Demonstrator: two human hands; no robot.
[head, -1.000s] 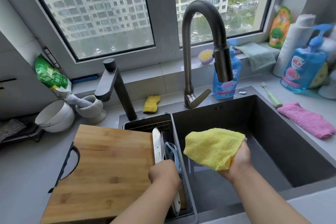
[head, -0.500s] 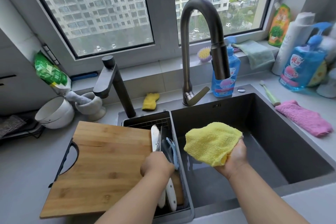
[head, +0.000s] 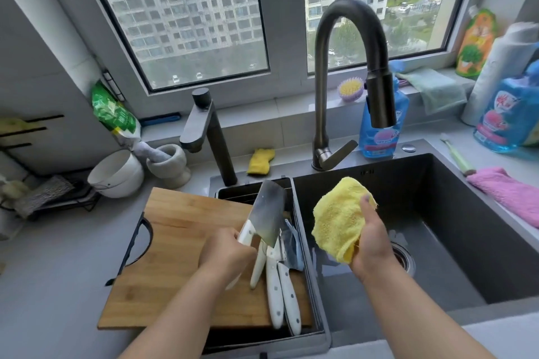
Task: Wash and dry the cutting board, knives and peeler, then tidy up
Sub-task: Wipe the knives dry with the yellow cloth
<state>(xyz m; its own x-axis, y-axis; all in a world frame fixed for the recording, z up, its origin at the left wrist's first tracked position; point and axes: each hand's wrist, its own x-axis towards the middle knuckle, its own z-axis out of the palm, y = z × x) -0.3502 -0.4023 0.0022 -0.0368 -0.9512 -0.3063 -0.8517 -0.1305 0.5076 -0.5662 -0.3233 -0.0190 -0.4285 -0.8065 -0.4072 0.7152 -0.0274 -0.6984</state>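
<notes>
Left hand (head: 226,253) fingers wrapped round white-handled steel cleaver (head: 267,211), blade tilted up; right hand (head: 371,245) clutches fluffy yellow cloth (head: 338,221).

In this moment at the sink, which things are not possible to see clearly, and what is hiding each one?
All head view:
- Cleaver: the left hand covers most of its handle.
- Peeler: mostly behind the blade and the other knives.
- Yellow cloth: its underside sits against the right hand.
- Bottle labels: too blurred to read.
- Cutting board: near corner behind the left arm.
</notes>
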